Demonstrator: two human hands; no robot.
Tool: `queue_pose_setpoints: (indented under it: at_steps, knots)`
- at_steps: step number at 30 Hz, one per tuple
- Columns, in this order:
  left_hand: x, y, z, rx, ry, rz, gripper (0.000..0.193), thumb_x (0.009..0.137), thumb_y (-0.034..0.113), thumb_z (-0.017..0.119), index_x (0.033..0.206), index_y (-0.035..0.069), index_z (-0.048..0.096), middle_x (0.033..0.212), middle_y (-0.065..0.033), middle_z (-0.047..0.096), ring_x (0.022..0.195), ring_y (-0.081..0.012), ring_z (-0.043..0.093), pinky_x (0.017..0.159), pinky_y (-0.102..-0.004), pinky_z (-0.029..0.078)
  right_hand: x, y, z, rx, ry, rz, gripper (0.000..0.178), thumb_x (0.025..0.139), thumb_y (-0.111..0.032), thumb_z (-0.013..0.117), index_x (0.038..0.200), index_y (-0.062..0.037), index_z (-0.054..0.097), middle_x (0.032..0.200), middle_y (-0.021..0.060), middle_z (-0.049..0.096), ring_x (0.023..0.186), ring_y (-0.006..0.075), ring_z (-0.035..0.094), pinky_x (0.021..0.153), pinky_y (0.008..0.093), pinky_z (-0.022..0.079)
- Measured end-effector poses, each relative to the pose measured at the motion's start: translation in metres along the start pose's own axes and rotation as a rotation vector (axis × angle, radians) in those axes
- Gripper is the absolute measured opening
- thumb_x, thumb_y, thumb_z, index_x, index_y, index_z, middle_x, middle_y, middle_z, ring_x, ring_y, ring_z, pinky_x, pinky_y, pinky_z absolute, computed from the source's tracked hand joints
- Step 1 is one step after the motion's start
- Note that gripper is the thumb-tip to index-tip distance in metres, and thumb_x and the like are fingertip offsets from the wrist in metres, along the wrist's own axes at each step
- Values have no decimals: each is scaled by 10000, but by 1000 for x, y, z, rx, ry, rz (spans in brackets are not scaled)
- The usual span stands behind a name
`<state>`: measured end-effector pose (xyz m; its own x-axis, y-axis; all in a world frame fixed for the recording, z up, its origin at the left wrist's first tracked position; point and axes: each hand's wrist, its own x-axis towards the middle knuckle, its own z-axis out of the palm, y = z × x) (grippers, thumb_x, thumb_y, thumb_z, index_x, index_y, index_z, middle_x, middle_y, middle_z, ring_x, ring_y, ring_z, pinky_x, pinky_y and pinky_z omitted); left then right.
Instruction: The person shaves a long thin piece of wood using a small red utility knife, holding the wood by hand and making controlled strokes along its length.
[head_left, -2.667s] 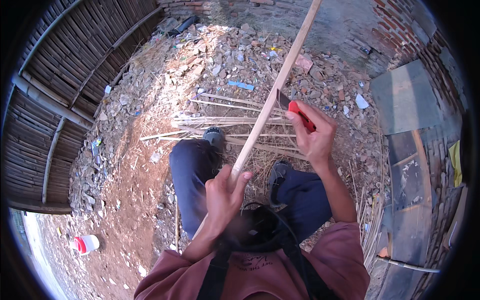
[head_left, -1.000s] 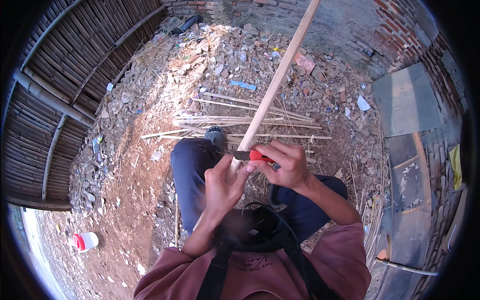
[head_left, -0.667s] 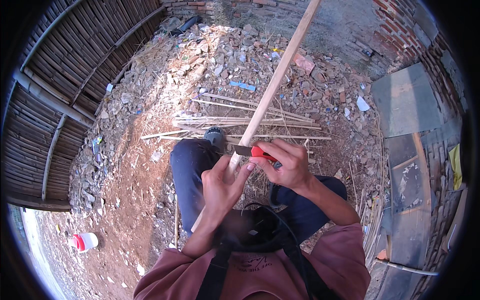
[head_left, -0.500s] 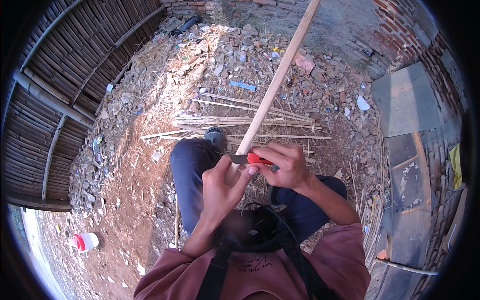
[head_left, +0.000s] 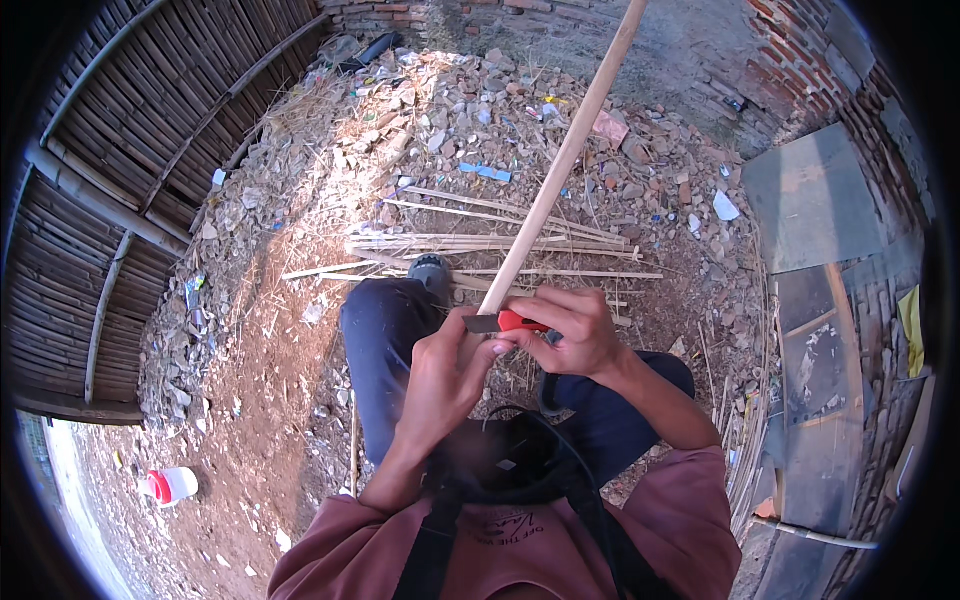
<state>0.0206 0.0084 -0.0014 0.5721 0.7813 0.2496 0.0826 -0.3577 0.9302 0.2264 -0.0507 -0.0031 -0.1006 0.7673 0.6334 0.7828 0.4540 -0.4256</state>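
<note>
A long pale strip of split bamboo or wood (head_left: 560, 165) slants from between my hands up past the far edge of the view. My left hand (head_left: 440, 372) is closed round its near end, the thumb reaching toward my other hand. In my right hand (head_left: 572, 328) is a utility knife with a red handle (head_left: 516, 320), gripped between fingers and thumb. The knife's dark flat blade (head_left: 482, 323) lies across the strip, beside my left fingers. The strip's lowest end is hidden by my left hand.
Several thin pale strips (head_left: 490, 243) lie on the ground beyond my shoe (head_left: 430, 272). Rubble (head_left: 450, 120) heaps up toward a brick wall. A slatted bamboo panel (head_left: 110, 190) stands left, a red-and-white container (head_left: 173, 485) at lower left, and boards (head_left: 815, 200) lean on the right.
The strip has turned about its length, showing a rounder face now, and its far end has shifted slightly right. The knife blade remains across it, with both hands nearly in place.
</note>
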Motion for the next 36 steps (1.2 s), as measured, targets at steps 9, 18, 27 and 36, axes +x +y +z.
queue_pose_setpoints:
  at_steps: [9,18,27,36]
  knots:
    - [-2,0,3,-35,0,-49,192,1011,100,748,1136,-27,677,768,-19,698,695,-22,545,593,-236,435,1,-4,-1,-20,-4,18,272,863,-244,862,1057,-69,784,840,51,742,654,228,742,541,344,579]
    - [-3,-4,8,55,66,-104,215,1013,162,768,1111,-21,710,712,7,669,659,-9,510,559,-242,403,-3,-8,3,-79,-3,53,281,880,-225,835,1104,-69,766,805,42,705,621,221,708,538,359,562]
    - [-2,-18,11,79,89,-118,222,1005,172,777,1123,-11,733,695,47,632,658,7,462,545,-227,358,-2,-11,7,-103,55,62,280,876,-213,835,1107,-71,766,824,41,720,627,209,716,536,347,567]
    - [2,-11,9,95,112,-107,221,970,190,819,1050,-3,748,634,76,532,632,2,401,521,-240,310,1,-13,7,-148,105,56,281,888,-275,850,1081,-83,777,784,16,726,579,181,697,506,323,550]
